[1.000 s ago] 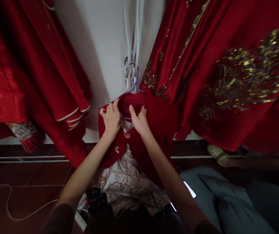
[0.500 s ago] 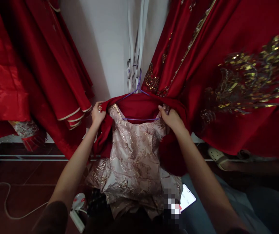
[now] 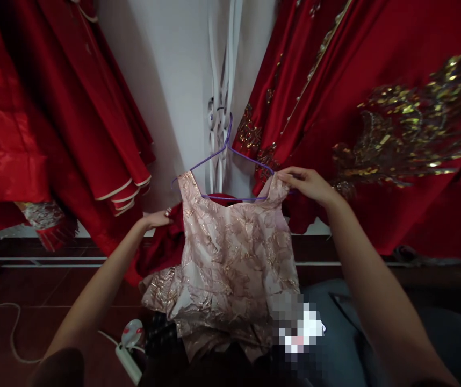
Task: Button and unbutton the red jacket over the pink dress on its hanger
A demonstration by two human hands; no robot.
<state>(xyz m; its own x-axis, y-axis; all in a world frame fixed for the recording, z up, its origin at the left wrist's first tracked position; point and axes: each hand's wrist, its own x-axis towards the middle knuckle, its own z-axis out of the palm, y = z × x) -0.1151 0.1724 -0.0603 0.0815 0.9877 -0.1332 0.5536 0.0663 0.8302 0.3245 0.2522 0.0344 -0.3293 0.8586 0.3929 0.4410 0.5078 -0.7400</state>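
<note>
A sleeveless pink-and-gold brocade dress hangs by its straps on a thin purple hanger, its lower part spread toward me. Behind the dress, a dark red garment bunches at the left, and part of it shows through the neckline. My left hand is closed on that red garment beside the dress's left edge; the fingertips are partly hidden in the cloth. At the right end of the hanger, my right hand pinches the dress's shoulder strap between thumb and fingers.
Red garments hang at the left, and a red gown with gold sequins at the right. White metal scrollwork rises behind the hanger. A power strip and a cable lie on the floor at lower left.
The red garment has come off the hanger's shoulders and dropped behind the dress. My left hand moved down and left with it; my right hand moved outward to the strap.
</note>
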